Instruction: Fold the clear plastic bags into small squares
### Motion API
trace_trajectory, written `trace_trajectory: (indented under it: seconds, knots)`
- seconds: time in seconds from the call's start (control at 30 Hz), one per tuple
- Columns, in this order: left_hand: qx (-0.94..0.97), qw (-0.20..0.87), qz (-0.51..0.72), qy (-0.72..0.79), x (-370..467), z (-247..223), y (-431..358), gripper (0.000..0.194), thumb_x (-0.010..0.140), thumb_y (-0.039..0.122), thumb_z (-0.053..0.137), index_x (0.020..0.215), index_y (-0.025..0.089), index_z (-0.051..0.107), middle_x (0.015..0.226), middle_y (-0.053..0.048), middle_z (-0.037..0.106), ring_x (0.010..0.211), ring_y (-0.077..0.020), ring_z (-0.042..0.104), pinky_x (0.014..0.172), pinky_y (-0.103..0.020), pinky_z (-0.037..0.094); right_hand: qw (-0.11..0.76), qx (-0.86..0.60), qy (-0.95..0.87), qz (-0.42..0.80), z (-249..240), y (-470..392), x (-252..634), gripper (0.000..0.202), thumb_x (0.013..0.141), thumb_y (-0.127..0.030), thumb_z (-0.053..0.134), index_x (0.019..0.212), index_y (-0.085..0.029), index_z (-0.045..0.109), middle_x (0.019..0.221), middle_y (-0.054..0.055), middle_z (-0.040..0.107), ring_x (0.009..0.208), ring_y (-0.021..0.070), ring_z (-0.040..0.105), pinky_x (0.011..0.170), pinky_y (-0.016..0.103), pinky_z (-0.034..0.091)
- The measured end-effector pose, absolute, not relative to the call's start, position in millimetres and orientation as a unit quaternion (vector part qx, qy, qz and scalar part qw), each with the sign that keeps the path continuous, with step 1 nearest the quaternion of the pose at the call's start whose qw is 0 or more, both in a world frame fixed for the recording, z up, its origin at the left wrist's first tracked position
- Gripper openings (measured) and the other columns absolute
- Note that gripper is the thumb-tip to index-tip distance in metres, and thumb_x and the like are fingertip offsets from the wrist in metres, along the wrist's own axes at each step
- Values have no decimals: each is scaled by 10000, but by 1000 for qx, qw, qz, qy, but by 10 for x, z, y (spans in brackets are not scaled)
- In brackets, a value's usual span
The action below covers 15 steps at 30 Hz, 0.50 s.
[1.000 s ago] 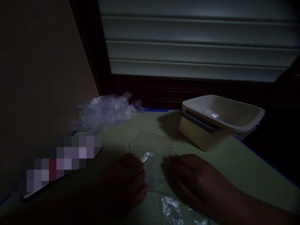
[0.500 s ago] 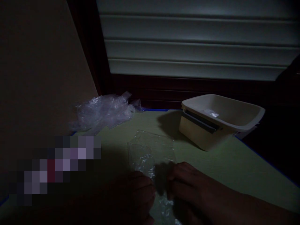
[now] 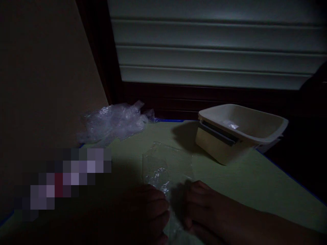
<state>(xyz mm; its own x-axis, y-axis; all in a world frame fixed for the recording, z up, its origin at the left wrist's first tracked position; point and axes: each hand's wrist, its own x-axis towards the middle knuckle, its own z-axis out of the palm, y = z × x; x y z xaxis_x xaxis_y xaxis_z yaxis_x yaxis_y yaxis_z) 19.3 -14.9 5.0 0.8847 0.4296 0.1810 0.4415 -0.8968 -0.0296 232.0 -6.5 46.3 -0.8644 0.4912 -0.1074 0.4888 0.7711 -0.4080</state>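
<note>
A clear plastic bag [image 3: 163,166] lies flat on the green tabletop in front of me, its far end spread out and its near part wrinkled. My left hand [image 3: 154,211] is closed at the bag's left side, fingers curled in. Across from it, my right hand [image 3: 201,204] is closed at the right side, with knuckles up and fingers bent down toward the plastic. A narrow strip of the bag shows between the two hands. The dim light and the hands themselves hide the fingertips.
A cream plastic bin [image 3: 217,146] with a dark grey handle stands at the back right, a small clear piece inside it. Crumpled clear plastic bags [image 3: 114,120] are heaped at the back left. A blurred-out item [image 3: 66,180] lies on the left. Slatted panel [image 3: 204,61] behind.
The hands stay close together over the bag; the right fingers have curled in slightly. The bag's near part shows fewer bright wrinkles. The whole view has shifted a little.
</note>
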Motion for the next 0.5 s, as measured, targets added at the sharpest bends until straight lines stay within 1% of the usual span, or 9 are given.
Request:
trace_trajectory:
  seconds: [0.1,0.2,0.3,0.37,0.5]
  knots:
    - [-968,0,-120,-220,152,-19,-115,171,825,322,593,851,162,538,823,9,613,785,-143,533,758,-279,395,25,-261,-937,231,468,-71,2312,123,844,-71,498,871,-163,575,930,64,639,946,163,559,899,299,394]
    - [-967,-5,-152,-207,131,-80,-83,194,850,343,557,902,158,532,832,8,608,801,-148,533,747,-291,387,51,-258,-934,241,458,-75,2313,110,858,-86,499,869,-177,560,923,52,643,929,143,573,895,273,400]
    - [-968,19,-150,-199,150,-78,-73,122,898,239,481,816,159,524,781,18,599,753,-137,524,704,-286,378,65,-243,-939,236,437,-90,2314,98,871,-117,501,871,-189,567,931,46,645,956,142,568,893,262,400]
    - [-969,30,-143,-198,170,-50,-78,176,910,173,439,747,159,502,738,21,578,718,-130,508,673,-281,368,73,-236,-942,228,421,-104,2317,91,872,-132,507,880,-189,578,930,44,645,969,148,562,884,261,400]
    - [-968,64,-155,-187,199,-26,-92,199,916,165,430,729,162,498,676,26,536,676,-132,482,625,-286,350,100,-226,-947,208,299,-84,2340,88,883,-173,497,880,-190,584,903,39,647,934,151,563,871,269,396]
